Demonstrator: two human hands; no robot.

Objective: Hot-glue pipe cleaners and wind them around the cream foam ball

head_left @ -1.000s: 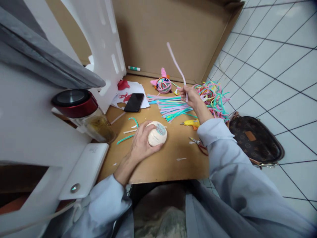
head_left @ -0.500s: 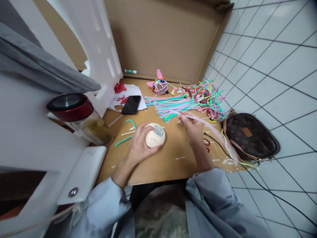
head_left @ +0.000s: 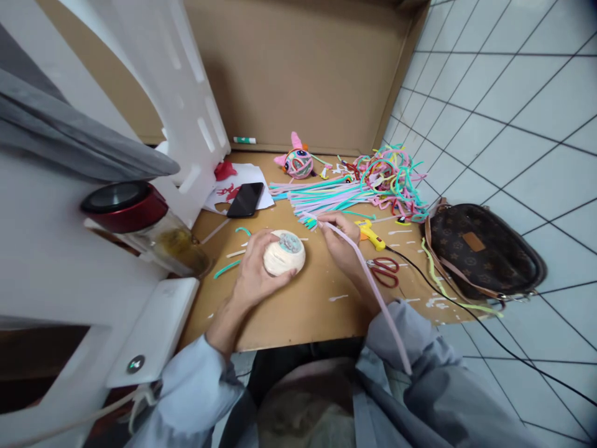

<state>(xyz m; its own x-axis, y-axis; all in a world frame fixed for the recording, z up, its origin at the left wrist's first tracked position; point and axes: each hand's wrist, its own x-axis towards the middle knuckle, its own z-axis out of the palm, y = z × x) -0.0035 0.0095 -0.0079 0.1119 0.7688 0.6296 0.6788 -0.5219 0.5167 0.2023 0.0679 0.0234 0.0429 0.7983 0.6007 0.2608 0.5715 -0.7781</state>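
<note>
My left hand [head_left: 255,264] is wrapped round a cream-coloured ball [head_left: 282,262] with a patterned bluish patch on its top. In a pinch, my right hand [head_left: 339,239] holds one end of a long lilac pipe cleaner [head_left: 368,270]; the rest of it trails back over my right forearm and sleeve. Past my right hand lies a bundle of lilac and turquoise pipe cleaners [head_left: 321,198]. A yellow glue gun [head_left: 370,236] and red-handled scissors [head_left: 386,272] are just right of my right hand, the scissors partly behind my wrist.
A pink-eared ball figure [head_left: 298,163] and a tangle of pipe cleaners [head_left: 392,177] lie at the back. A black phone [head_left: 245,200] rests on paper. On the left are a red-lidded bottle [head_left: 158,227] and a white power bank [head_left: 156,330]; a brown handbag [head_left: 485,252] sits right.
My right hand has moved left towards the ball, and the lilac pipe cleaner has swung down across my forearm. The glue gun and scissors have come into clearer view.
</note>
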